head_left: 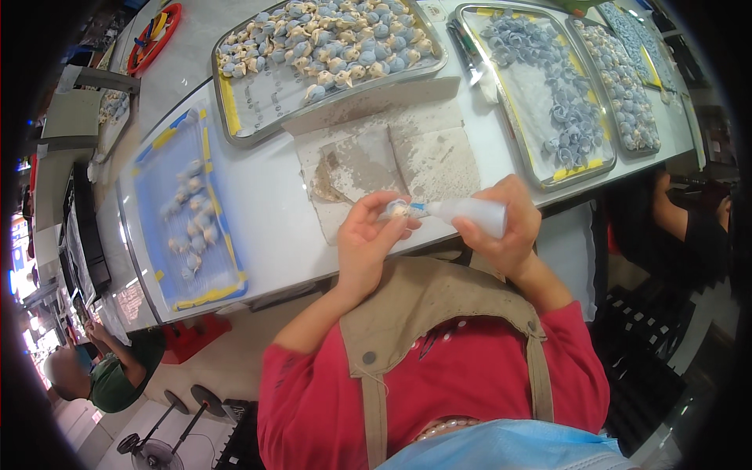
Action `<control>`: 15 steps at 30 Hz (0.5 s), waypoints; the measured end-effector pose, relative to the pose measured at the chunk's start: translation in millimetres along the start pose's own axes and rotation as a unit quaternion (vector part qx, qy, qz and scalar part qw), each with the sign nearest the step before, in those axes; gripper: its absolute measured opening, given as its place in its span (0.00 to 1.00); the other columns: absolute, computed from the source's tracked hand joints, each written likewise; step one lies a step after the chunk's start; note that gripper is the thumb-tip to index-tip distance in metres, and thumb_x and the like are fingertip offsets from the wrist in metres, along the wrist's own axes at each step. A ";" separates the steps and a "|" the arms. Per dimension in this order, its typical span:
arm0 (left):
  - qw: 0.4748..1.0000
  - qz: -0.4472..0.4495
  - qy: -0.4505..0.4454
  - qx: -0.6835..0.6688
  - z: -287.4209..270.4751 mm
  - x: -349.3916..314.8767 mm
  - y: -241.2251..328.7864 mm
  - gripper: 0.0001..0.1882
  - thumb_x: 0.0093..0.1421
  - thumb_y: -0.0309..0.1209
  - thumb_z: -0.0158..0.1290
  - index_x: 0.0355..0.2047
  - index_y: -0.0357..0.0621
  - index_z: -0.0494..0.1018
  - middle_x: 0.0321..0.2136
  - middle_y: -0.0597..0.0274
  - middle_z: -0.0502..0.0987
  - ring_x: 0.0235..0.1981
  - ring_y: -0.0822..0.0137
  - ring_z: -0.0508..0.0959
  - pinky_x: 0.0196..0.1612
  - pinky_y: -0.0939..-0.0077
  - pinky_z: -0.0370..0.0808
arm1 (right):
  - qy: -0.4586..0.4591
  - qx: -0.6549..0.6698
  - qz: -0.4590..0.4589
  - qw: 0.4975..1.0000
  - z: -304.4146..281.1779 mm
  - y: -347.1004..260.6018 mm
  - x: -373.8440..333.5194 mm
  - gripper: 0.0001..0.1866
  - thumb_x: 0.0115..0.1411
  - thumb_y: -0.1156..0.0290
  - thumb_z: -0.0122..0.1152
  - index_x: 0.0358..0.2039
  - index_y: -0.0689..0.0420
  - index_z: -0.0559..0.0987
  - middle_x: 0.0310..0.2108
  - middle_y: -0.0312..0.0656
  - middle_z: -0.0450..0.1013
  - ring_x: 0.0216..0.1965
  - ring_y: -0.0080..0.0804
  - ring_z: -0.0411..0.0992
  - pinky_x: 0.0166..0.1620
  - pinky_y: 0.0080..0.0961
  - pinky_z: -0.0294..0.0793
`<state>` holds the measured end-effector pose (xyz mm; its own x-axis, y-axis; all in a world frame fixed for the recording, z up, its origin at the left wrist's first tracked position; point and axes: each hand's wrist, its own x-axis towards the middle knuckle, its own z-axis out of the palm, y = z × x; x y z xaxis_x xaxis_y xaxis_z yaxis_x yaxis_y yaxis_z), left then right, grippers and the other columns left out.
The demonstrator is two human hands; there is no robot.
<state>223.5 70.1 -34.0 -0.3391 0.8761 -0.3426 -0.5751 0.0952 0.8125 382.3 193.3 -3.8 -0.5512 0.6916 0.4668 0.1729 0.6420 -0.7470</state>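
Here, the person's left hand [365, 235] pinches a small cream-and-pale-blue moulded figure [398, 210] between thumb and fingertips, over the near part of a stained, pale grey cardboard sheet [441, 160]. The right hand [509, 227] is wrapped around a translucent white plastic squeeze bottle [468, 211], tilted onto its side so that its narrow blue tip [419, 208] points left, at the figure; whether the two touch cannot be told. The cardboard lies on a glossy white table [270, 188]. Beyond it stands a shiny metal tray [270, 102] edged with yellow tape, heaped with similar figures. To the right, another taped metal tray [526, 125] holds blue-grey, curled, shell-like pieces. To the left, a shallow blue tray [157, 188] with yellow tape carries a loose cluster of figures.
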 end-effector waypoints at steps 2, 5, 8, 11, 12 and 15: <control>1.000 -0.001 0.002 -0.004 0.0 -0.2 0.3 0.17 0.58 0.23 0.51 0.48 0.37 0.64 0.47 0.54 0.70 0.38 0.67 0.76 0.39 0.79 0.72 | -0.004 -0.003 0.000 1.000 0.5 0.4 0.2 0.16 0.40 0.70 0.72 0.26 0.59 0.74 0.20 0.39 0.68 0.22 0.32 0.64 0.24 0.25 0.63; 1.000 0.001 0.009 -0.018 -1.6 -0.1 -0.6 0.18 0.57 0.22 0.51 0.48 0.37 0.64 0.46 0.52 0.72 0.38 0.68 0.77 0.38 0.81 0.73 | -0.011 0.020 0.033 0.999 -0.8 2.2 -2.0 0.15 0.42 0.71 0.71 0.28 0.60 0.73 0.21 0.39 0.68 0.23 0.30 0.66 0.26 0.23 0.65; 0.999 -0.007 0.011 -0.042 -5.1 -0.1 -1.4 0.18 0.57 0.22 0.51 0.48 0.38 0.64 0.45 0.52 0.72 0.37 0.68 0.76 0.38 0.81 0.74 | 0.000 0.080 0.098 0.992 -0.1 6.1 -7.0 0.15 0.46 0.73 0.69 0.31 0.61 0.72 0.24 0.38 0.70 0.26 0.24 0.68 0.29 0.20 0.67; 0.997 -0.021 0.010 -0.069 -6.9 -0.4 -1.7 0.18 0.57 0.22 0.51 0.48 0.37 0.64 0.45 0.52 0.72 0.37 0.67 0.76 0.40 0.78 0.73 | 0.038 0.112 0.136 0.984 5.5 13.4 0.0 0.14 0.50 0.74 0.66 0.35 0.61 0.71 0.27 0.37 0.71 0.29 0.20 0.68 0.32 0.18 0.68; 0.996 -0.029 0.007 -0.081 -7.5 -0.1 -2.5 0.18 0.56 0.21 0.52 0.48 0.37 0.64 0.45 0.52 0.71 0.38 0.66 0.76 0.42 0.76 0.73 | 0.057 0.114 0.158 0.979 12.2 21.0 2.0 0.14 0.51 0.74 0.65 0.35 0.61 0.71 0.28 0.38 0.72 0.30 0.19 0.68 0.32 0.17 0.68; 0.995 -0.047 -0.037 -0.082 -7.6 2.1 -4.1 0.18 0.55 0.20 0.52 0.47 0.35 0.65 0.44 0.51 0.72 0.39 0.64 0.76 0.45 0.72 0.71 | 0.047 0.129 0.235 0.962 26.6 34.9 13.5 0.13 0.54 0.69 0.61 0.36 0.61 0.71 0.29 0.41 0.72 0.30 0.23 0.69 0.34 0.21 0.69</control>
<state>219.5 68.0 -41.6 -0.2262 0.8996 -0.3736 -0.7169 0.1059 0.6890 359.2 216.2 -36.2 -0.3831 0.9201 0.0812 0.1705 0.1568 -0.9728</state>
